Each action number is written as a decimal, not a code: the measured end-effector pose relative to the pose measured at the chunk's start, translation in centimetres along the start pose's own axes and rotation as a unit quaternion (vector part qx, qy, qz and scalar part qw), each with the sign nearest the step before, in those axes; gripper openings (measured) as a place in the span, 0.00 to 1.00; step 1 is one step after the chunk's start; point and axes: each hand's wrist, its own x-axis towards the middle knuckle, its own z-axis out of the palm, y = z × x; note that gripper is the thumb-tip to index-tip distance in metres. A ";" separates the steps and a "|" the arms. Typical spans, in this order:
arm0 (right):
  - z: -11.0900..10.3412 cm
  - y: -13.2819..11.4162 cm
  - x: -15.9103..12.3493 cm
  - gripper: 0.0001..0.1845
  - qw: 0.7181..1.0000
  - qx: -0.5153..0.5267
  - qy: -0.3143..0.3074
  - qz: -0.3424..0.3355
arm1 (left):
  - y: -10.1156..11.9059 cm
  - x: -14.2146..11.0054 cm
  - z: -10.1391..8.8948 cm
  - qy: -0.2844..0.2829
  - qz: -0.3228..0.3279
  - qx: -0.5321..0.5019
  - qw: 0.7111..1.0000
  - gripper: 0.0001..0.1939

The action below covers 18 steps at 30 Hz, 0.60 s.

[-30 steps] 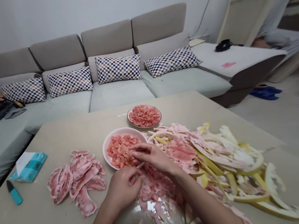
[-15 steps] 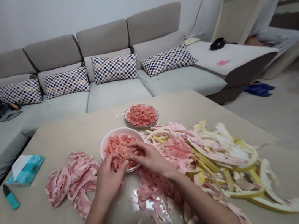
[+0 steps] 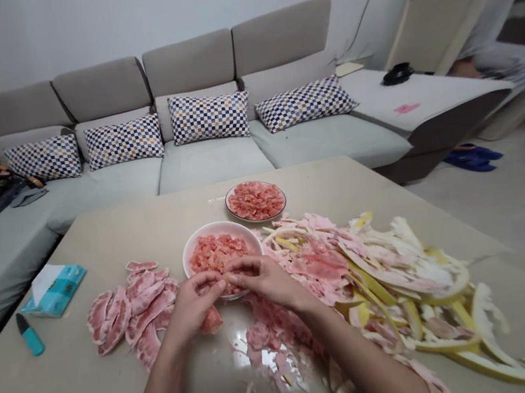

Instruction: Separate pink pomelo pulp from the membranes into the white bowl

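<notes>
Both my hands meet over the near rim of a white bowl filled with loose pink pomelo flesh. My left hand is closed, thumb and fingertips pinched. My right hand pinches against it, fingers curled; a small bit of pomelo flesh is between the fingertips, mostly hidden by them. A larger red pomelo piece shows just below my left hand; whether it is held or lies on the table I cannot tell. Left of the bowl lies a pile of pomelo segments, with pale pink membrane.
A dark-rimmed plate of pomelo flesh stands behind the bowl. Peel and membrane scraps cover the table's right side. A tissue pack and teal-handled knife lie at left. A sofa stands beyond; a person sits far right.
My fingertips have come together over the bowl, where they were slightly apart. The whole view has shifted, so everything sits a little further right.
</notes>
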 end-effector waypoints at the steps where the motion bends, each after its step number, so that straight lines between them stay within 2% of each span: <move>1: -0.1 0.2 0.0 0.14 0.999 0.029 -0.009 0.018 | 0.1 0.0 0.0 -0.011 -0.013 -0.031 0.999 0.10; 7: -0.5 1.0 0.3 0.17 0.985 0.152 -0.034 0.068 | -0.2 0.1 -0.1 -0.030 -0.071 -0.157 0.985 0.10; 12: -0.4 1.2 0.4 0.18 0.963 0.249 -0.051 0.089 | -0.4 0.1 -0.2 -0.009 -0.062 -0.154 0.986 0.09; 18: -0.1 1.4 0.6 0.18 0.962 0.260 0.001 0.083 | -0.7 0.2 -0.1 0.025 -0.055 -0.154 0.986 0.09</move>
